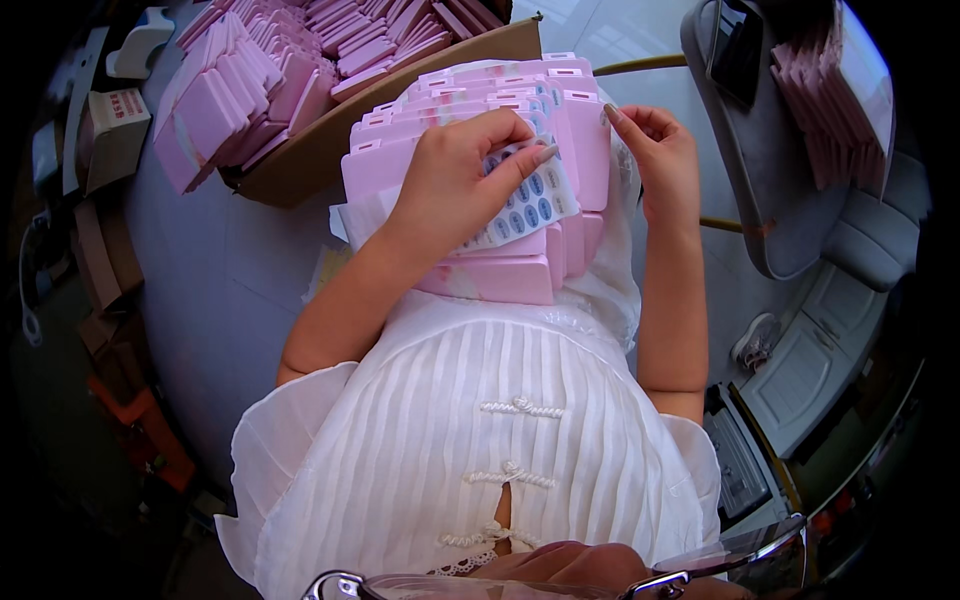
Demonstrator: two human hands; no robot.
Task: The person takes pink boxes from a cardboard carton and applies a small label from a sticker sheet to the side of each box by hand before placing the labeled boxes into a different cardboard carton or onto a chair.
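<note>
Overlapping flat pink cases, with hanging tabs at their tops, lie across my lap. My left hand holds a white sheet of oval stickers over them, its thumb and index finger pinching the upper edge. The blue and grey stickers bear small print. My right hand is at the upper right edge of one case, thumb and index finger close together. A small oval sticker shows at its thumb tip, against the case's edge. Part of the stack is hidden under my left hand and the sheet.
A cardboard box full of pink cases stands ahead on the left. At the right, a grey chair carries a dark phone and more stacked pink cases. Small cartons line the left side.
</note>
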